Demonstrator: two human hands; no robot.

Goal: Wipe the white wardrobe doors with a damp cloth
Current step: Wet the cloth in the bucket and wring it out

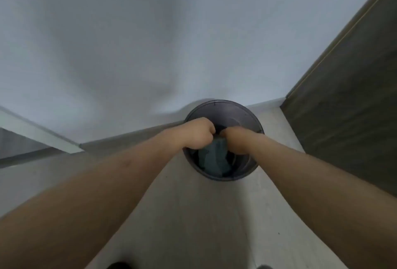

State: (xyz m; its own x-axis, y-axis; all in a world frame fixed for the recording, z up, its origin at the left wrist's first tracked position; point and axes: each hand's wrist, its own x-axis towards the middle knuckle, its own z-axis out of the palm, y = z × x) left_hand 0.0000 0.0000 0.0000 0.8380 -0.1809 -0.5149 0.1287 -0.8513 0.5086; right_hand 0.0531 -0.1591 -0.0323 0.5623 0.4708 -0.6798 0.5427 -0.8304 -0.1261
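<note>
Fingers of left hand (199,133) and right hand (235,140) grip cloth (214,157) hanging lengthwise into bucket (247,114).

Both fists hide the top of the teal cloth (214,158), and its lower end is lost in the dark bucket (223,107). The fingers curl underneath, out of sight. Two dark shapes (119,265) at the bottom edge are cut off and unidentifiable.

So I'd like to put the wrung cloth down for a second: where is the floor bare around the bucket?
Bare pale floor lies between the two forearms, on the near side of the bucket. A narrower strip runs between the bucket and the dark panel. It is crowded over the bucket, where the left hand and right hand grip the cloth.
</note>
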